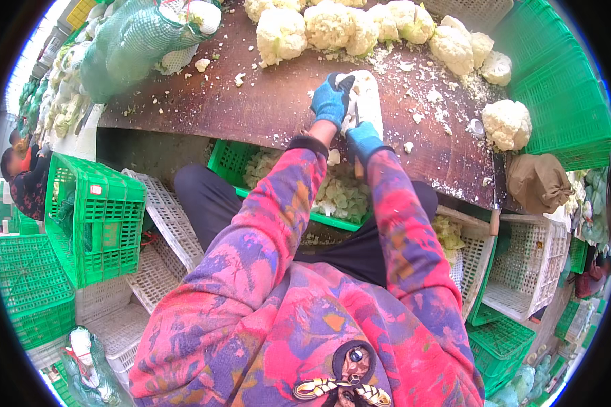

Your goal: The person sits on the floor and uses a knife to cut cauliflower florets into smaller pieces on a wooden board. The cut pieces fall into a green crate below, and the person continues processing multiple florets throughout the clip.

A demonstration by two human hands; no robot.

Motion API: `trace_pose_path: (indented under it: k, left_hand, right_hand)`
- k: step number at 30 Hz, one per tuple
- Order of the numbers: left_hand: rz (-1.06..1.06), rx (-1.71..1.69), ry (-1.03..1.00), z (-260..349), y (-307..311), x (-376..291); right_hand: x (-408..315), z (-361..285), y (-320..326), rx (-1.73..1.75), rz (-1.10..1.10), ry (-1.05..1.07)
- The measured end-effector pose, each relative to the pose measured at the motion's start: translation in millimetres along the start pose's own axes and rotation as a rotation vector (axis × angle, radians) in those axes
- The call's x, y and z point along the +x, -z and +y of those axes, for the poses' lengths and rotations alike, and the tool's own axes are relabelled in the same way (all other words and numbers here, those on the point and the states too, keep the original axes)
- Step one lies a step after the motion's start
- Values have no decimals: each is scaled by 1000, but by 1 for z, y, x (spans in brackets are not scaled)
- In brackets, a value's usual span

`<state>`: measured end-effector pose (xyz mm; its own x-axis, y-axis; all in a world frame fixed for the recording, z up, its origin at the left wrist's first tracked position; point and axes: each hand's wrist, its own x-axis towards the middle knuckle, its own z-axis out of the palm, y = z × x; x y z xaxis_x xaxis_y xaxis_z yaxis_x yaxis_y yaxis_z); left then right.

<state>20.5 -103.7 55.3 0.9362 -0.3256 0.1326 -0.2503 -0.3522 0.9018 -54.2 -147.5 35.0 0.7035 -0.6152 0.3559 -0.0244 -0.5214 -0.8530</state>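
Observation:
On the brown tabletop [224, 102], my left hand [330, 100], in a blue glove with dark fingertips, grips a whitish piece that looks like cauliflower [368, 90]. My right hand [364, 137], gloved in blue, is closed around a knife; its wooden handle [359, 169] sticks out below the fist. Part of the blade shows against the white piece, the rest is hidden. Beyond my hands stands a row of cauliflower heads [331, 25]. Below the table edge, between my knees, a green crate [229, 160] holds cut cauliflower pieces [342, 196].
A green mesh sack [127, 51] lies at the table's left. One cauliflower head [507, 124] sits at the right, near stacked green crates [560, 86] and a brown bag [537, 180]. Another wooden-handled tool [495, 221] hangs by the table edge. White crates [168, 208] flank my legs.

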Motion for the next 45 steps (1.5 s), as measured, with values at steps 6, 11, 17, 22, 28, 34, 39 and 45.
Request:
trace_pose_path:
  k: [6,11,17,22,28,34,39,45]
  left_hand:
    - [41,12,-52,2,2,-2]
    - [60,101,-53,0,1,-9]
    - [49,103,-39,7,4,-9]
    - [39,-31,-58,-10,4,-5]
    - [33,-623,63,-63,21,8]
    - [-8,-520,-6,-92,35,8]
    - [-235,-144,-247,-90,66,0]
    - [-249,-188,-48,-92,75,-48]
  right_hand:
    - [-8,-33,23,-90,17,-75]
    - [-6,-11,16,-140,-25,208]
    - [-11,-12,7,-176,-36,57]
    - [-16,-7,35,-578,-891,-233]
    - [-13,-31,85,231,-715,-790]
    - [14,-13,127,583,-306,-986]
    - [0,-2,114,257,-78,-705]
    - [-85,-31,34,226,-207,-487]
